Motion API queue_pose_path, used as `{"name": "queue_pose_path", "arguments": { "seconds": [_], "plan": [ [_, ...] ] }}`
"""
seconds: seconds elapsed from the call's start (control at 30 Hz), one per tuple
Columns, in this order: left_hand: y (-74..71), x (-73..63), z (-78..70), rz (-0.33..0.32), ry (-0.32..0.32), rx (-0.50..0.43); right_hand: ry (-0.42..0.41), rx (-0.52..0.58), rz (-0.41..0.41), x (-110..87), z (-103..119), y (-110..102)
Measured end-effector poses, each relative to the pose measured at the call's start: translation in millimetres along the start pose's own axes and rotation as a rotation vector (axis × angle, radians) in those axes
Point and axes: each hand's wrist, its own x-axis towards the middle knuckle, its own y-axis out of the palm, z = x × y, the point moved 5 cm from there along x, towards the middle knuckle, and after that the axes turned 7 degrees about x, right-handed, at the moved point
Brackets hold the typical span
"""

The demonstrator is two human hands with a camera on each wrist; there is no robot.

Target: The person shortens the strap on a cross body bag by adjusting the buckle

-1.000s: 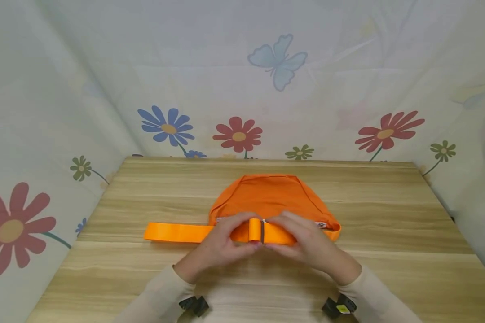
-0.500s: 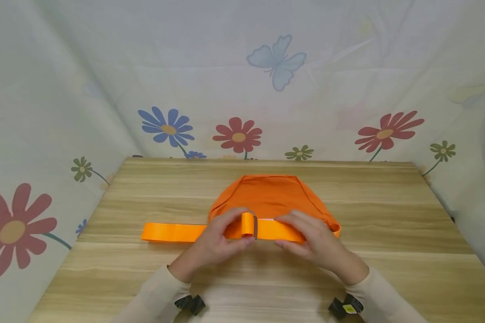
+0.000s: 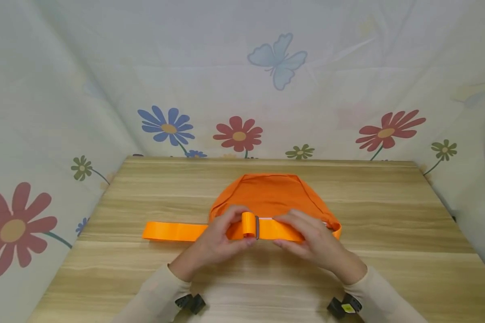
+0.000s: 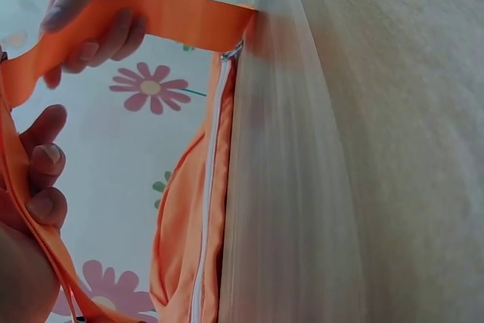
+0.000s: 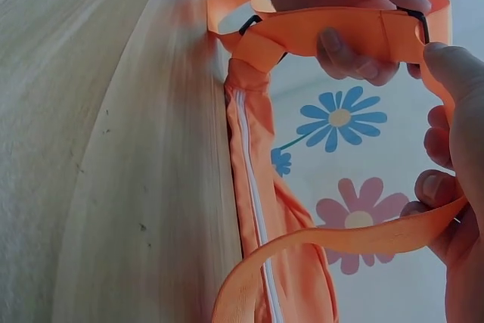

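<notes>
An orange bag [image 3: 271,193] lies flat on the table, its white zipper [image 4: 206,202] facing me in the left wrist view. Its bright orange strap [image 3: 280,230] is lifted in front of the zipper and runs through a dark slider buckle [image 3: 257,228]. My left hand [image 3: 218,242] grips the strap just left of the buckle, where the webbing forms a small loop [image 3: 248,224]. Further right, my right hand [image 3: 317,240] pinches the strap between thumb and fingers. A gap separates the two hands. Another dark buckle [image 5: 249,24] shows near the bag's corner.
A doubled strap end [image 3: 174,231] stretches left over the wood-grain table [image 3: 117,269]. Behind the table and along both sides hangs a pale cloth [image 3: 210,80] printed with flowers and a butterfly.
A second ago both hands met at the buckle. The right hand has since slid right along the strap, while the left hand and buckle shifted slightly left. Little differs over the last half second.
</notes>
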Motion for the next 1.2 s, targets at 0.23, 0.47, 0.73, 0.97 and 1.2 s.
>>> {"name": "queue_pose_path", "arguments": {
  "seconds": [0.23,0.47,0.73,0.97,1.2],
  "plan": [
    [2.4,2.6,-3.7,0.010,0.074,0.001,-0.001,-0.001,0.005,3.8,2.7,2.3],
    [3.9,5.1,-7.3,0.013,0.107,0.022,-0.006,-0.028,0.013,9.2,7.0,5.0],
    [6.3,5.9,-8.8,0.023,0.115,0.080,-0.024,-0.073,0.032,10.9,10.4,9.7],
    [4.3,5.1,-9.2,-0.026,0.093,0.042,-0.024,-0.071,0.035,8.0,9.2,6.0],
    [-0.3,2.5,-6.7,-0.045,0.054,0.008,-0.031,-0.069,0.022,3.6,4.2,-2.2]
  ]
}}
